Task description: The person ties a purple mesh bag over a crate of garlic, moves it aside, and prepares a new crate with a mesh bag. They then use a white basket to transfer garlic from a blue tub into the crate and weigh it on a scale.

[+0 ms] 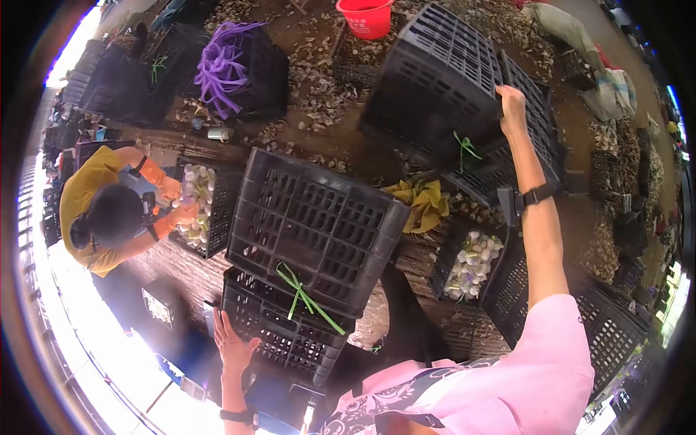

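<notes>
My right hand [512, 107] reaches far forward, its fingers closed on the edge of a tilted black plastic crate [435, 76]. Another black crate stands just behind and to the right of it. My left hand [233, 348] is open with fingers spread, right beside a lower black crate [283, 319] in front of me. On top of that one rests a black crate [319, 225], showing its slotted face. Green stalks [299, 293] are looped through the slots at its near edge, and another green tie [465, 147] hangs at the tilted crate.
To the left, a person in a yellow top [94, 196] and orange gloves handles white bulbs in a crate [219, 210]. More bulbs [473, 264] fill a crate at right. Purple strips [226, 69] drape over a crate; a red bucket [366, 18] stands beyond, amid scattered peelings.
</notes>
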Tool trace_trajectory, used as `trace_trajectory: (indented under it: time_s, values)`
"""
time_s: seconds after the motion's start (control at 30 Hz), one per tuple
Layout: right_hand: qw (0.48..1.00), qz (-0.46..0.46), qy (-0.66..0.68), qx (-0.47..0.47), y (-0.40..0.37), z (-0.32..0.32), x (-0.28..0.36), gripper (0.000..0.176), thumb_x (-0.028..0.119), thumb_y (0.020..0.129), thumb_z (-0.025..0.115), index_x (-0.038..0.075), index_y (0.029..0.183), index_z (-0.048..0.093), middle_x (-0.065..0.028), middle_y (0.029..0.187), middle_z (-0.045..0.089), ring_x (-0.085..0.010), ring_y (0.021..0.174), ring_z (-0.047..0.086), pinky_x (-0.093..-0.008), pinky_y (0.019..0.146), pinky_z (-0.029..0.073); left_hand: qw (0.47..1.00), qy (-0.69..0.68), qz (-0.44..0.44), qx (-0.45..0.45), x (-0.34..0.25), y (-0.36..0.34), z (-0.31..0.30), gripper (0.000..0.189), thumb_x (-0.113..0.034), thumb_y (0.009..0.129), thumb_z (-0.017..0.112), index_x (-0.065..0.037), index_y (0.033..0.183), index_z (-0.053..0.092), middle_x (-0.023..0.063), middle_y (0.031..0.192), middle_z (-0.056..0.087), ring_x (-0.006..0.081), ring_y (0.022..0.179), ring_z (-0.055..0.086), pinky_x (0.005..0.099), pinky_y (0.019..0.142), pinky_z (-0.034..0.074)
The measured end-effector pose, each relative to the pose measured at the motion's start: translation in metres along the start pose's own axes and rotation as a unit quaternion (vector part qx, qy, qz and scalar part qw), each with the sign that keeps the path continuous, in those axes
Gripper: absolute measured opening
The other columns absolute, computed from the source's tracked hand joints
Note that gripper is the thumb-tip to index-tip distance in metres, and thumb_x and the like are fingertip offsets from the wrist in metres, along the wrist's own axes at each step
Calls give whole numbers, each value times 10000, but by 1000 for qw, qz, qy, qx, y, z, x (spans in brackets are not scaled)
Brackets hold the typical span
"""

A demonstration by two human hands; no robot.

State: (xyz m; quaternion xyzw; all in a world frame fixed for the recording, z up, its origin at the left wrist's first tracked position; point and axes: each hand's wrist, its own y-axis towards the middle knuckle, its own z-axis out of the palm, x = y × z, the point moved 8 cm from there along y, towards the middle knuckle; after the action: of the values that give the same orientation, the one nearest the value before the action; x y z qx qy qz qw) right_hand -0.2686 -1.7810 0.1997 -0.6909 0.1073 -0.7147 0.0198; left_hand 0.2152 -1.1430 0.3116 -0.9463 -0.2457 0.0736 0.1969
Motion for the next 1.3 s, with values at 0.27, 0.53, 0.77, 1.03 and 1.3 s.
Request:
trace_trajectory:
  time_s: [0.27,0.53,0.77,1.03,1.3]
  values:
    - [992,18,-112,49,22,48,29,193,137,786,548,7,648,584,-34,589,509,-157,510,482,-321,458,367,1000,-7,-18,18,-5,2,-2,1191,-236,598,801,-65,1434,-29,180,1496,2,418,1340,140,497,1084,176]
    - [993,16,-93,69,-24,97,50,227,161,731,584,-51,651,574,-85,593,523,-184,547,491,-377,518,386,998,-2,-27,55,-9,3,-5,1158,-317,622,781,17,1416,7,225,1482,27,426,1334,140,475,1093,160]
    - [971,14,-114,211,4,158,31,201,132,774,557,30,601,545,-9,538,438,-130,458,406,-308,429,311,999,21,-14,45,2,-1,3,1177,-398,636,758,7,1418,-22,208,1488,21,408,1348,122,479,1097,152]
    - [816,-276,-393,321,62,165,-64,273,197,773,491,-47,815,605,-250,846,600,-387,862,583,-448,757,448,996,15,-67,58,2,0,2,1249,-270,566,815,-59,1426,-66,170,1498,-16,402,1340,156,467,1104,161]
    - [782,-144,-550,256,70,158,-175,295,206,878,445,88,1118,569,-187,1110,587,-361,1043,543,-476,854,433,996,8,-55,71,3,-11,6,1291,-280,527,830,-97,1430,-75,166,1499,-38,401,1343,132,469,1092,184]
